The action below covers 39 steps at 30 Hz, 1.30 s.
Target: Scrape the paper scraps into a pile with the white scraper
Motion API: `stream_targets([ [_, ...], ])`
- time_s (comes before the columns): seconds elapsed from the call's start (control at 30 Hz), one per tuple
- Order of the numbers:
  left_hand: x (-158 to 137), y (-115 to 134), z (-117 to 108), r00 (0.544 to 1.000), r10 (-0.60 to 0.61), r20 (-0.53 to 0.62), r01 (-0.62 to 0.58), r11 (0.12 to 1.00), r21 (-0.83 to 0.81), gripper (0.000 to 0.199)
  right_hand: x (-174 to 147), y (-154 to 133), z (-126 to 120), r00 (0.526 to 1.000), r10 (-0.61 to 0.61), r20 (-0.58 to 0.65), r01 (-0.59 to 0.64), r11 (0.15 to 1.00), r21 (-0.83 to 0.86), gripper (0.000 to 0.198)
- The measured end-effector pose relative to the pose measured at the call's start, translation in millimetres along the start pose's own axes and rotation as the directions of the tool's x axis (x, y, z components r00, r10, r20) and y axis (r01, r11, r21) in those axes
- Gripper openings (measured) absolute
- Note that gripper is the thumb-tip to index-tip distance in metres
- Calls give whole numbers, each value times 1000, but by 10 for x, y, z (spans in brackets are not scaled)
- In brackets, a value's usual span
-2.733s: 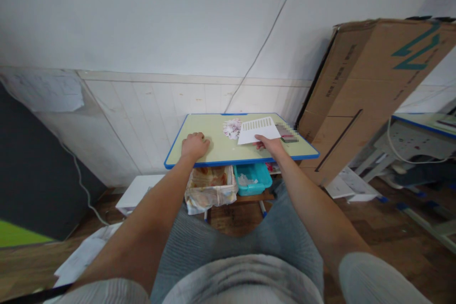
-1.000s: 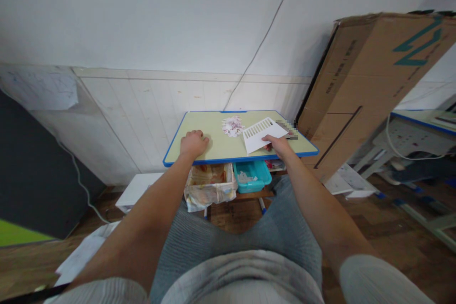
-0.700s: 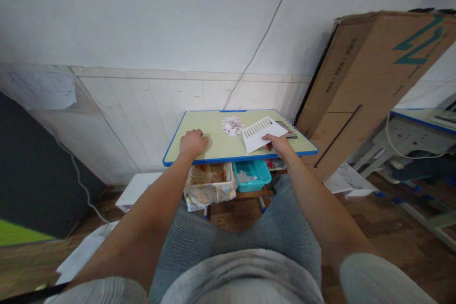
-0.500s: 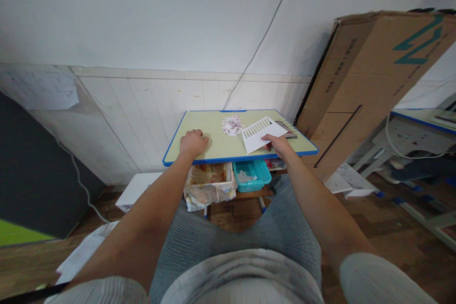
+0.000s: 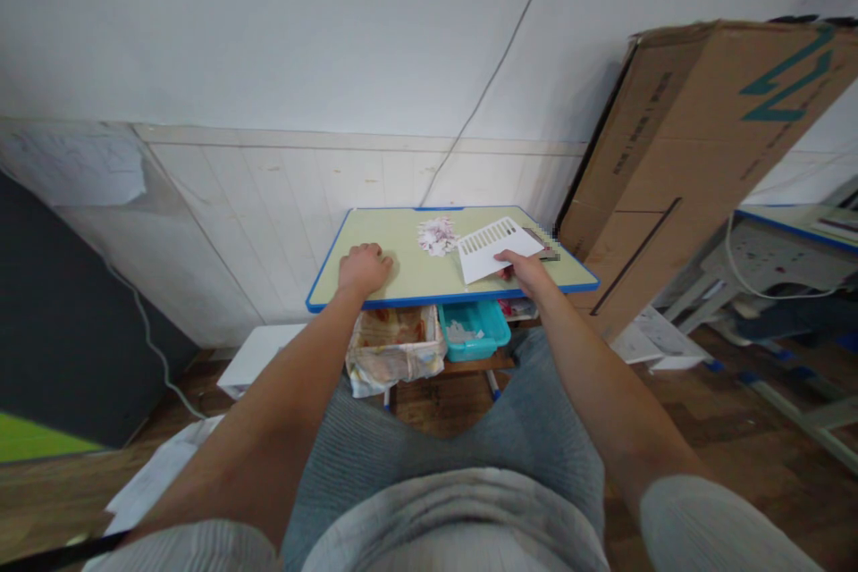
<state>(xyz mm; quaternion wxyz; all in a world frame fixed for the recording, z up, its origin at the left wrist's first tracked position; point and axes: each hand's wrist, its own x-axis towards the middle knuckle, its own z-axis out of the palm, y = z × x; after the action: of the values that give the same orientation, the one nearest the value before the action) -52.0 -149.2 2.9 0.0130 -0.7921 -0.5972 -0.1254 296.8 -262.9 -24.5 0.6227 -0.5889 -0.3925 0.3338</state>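
Note:
My right hand [image 5: 524, 271] holds a white card [image 5: 483, 262] by its near right edge, thumb on top. A row of narrow slots runs along the card's far side, and the table's colour shows in most of them. My left hand [image 5: 364, 269] rests on the left of the pale green, blue-edged table [image 5: 408, 281], thumb apart from the loosely bent fingers, with nothing seen in it. Between the hands, farther back, lies a heap of small white and purplish paper pieces [image 5: 437, 236]. A dark flat object [image 5: 550, 252], partly blurred out, lies under the card's right end.
Below the tabletop sit a cloth-lined basket [image 5: 395, 362] and a turquoise bin [image 5: 475, 347] with whitish scraps. A tall cardboard box [image 5: 677, 143] leans at the right. A white box [image 5: 258, 356] stands low at the left. The wall [image 5: 301, 188] is behind the table.
The card in my right hand has shifted slightly right and tilted, covering more of the dark flat object. My left hand has stayed in place.

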Motion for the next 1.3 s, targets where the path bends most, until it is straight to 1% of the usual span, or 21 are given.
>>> stream_targets([
  [0.13,15,-11,14,1000,4,2,-4,1000,-5,59,1,6,7,1000,7,14,-7,1000,-14,27],
  [0.33,22,-17,25,1000,2,0,-2,1000,-7,60,-24,-24,12,999,-25,31,25,1000,13,30],
  [0.6,7,-11,9,1000,8,4,-8,1000,-5,62,-28,-31,6,999,-35,12,34,999,36,31],
  [0.93,22,-19,28,1000,-4,-19,4,1000,-14,58,-15,-43,9,1000,-20,-17,21,999,46,37],
  [1.07,21,-17,29,1000,3,-18,-4,1000,-27,59,-6,-21,-6,1000,7,-20,-7,999,40,31],
  [1.2,22,-16,27,1000,0,-14,0,1000,-21,59,5,26,-12,997,69,-37,-69,997,-15,21],
  [1.23,18,-13,23,1000,-3,-13,3,1000,-19,59,8,31,-8,995,89,-43,-91,995,-38,21],
  [1.3,4,-3,9,1000,-7,-11,7,1000,-19,59,25,16,8,990,133,-53,-137,987,-89,32],
])
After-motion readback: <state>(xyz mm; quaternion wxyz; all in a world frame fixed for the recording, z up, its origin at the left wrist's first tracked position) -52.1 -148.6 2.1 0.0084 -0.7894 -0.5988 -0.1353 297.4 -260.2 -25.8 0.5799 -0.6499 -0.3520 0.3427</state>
